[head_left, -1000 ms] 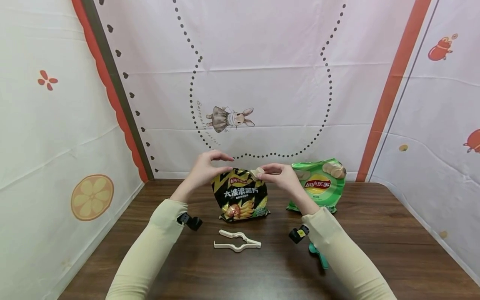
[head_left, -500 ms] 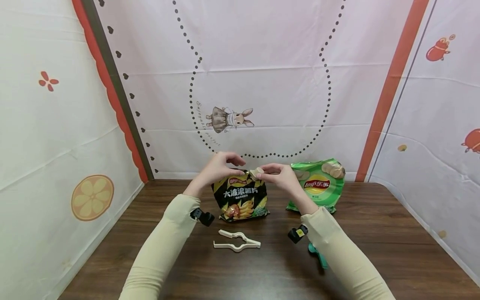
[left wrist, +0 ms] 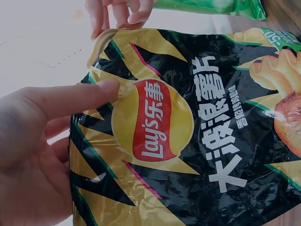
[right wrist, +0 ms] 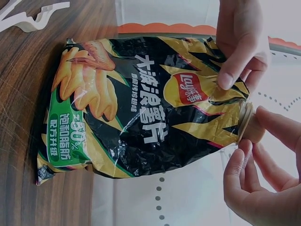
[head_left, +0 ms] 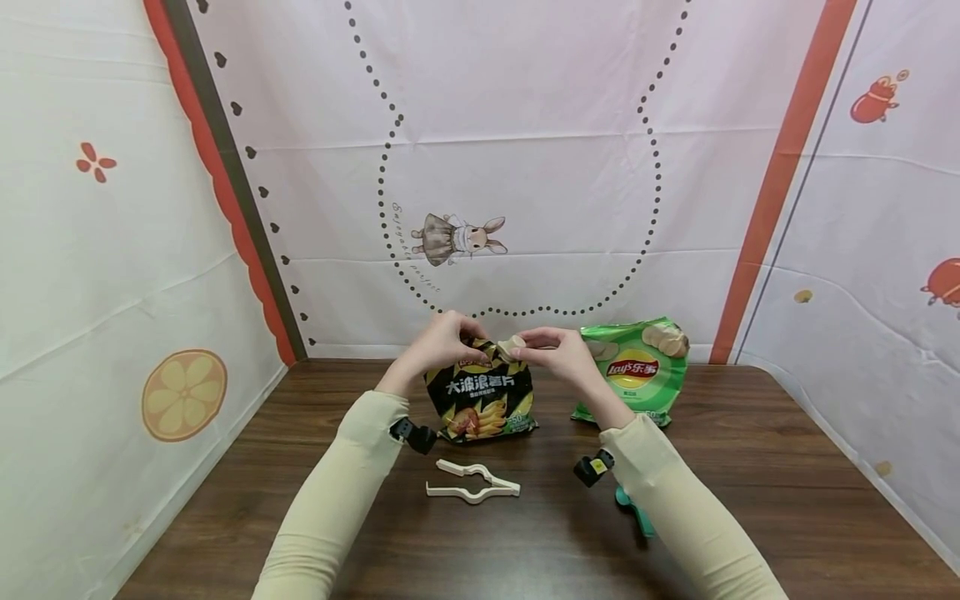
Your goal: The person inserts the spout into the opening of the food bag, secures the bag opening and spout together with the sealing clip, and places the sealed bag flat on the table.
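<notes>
A black and yellow bag of potato chips (head_left: pixel 489 402) stands upright on the table. My left hand (head_left: pixel 448 343) pinches its top edge, thumb (left wrist: pixel 89 96) on the printed front and fingers behind. Between the thumb and fingers of my right hand (head_left: pixel 561 354) is a cream-coloured round cap (right wrist: pixel 250 125) with a ridged rim. The cap sits right at the bag's top corner, the rim against the film. In the left wrist view only the cap's edge shows. A cream hinged clip (head_left: pixel 480 493) with curved arms lies spread in front of the bag.
Behind my right forearm stands a green chip bag (head_left: pixel 637 371), partly covered by the arm. A small teal spoon-shaped thing (head_left: pixel 636 512) lies beside the right sleeve. Printed cloth (head_left: pixel 555 200) hangs behind the brown wooden table (head_left: pixel 750 467).
My left hand has moved right and slightly down from beside the bag's top left corner and now pinches the bag's top. The right hand stays at the top right corner with the cap.
</notes>
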Demonstrator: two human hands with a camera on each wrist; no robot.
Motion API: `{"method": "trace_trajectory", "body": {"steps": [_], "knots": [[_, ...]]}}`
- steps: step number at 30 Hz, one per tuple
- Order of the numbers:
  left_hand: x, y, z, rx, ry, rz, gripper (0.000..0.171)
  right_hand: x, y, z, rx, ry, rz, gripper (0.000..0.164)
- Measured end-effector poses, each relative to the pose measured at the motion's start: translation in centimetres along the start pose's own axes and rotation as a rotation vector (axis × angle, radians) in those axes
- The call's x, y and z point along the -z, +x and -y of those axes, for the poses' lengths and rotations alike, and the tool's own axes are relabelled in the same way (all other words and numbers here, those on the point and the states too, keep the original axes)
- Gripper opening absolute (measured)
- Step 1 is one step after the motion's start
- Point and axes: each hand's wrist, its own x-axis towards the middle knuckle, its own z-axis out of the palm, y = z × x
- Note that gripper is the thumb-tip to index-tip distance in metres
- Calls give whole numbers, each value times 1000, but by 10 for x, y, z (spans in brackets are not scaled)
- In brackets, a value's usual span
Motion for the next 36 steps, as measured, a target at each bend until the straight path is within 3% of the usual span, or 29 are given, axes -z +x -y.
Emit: {"method": "trace_trajectory", "body": {"steps": [6, 11, 17, 25, 36], "knots": [[-1, -3, 5, 9, -28, -5, 18, -1, -15, 23, 1, -22, 5, 39], [-2, -4, 8, 27, -42, -13, 17, -1, -20, 27, 15, -24, 9, 38], [-3, -6, 10, -4, -75, -3, 9, -2, -20, 28, 22, -29, 5, 38], [-7, -6, 13, -19, -91, -7, 6, -3, -1, -4, 39, -21, -20, 42], [-12, -6, 11, 18, -128, -53, 9, -3, -1, -4, 18, -15, -39, 40]]}}
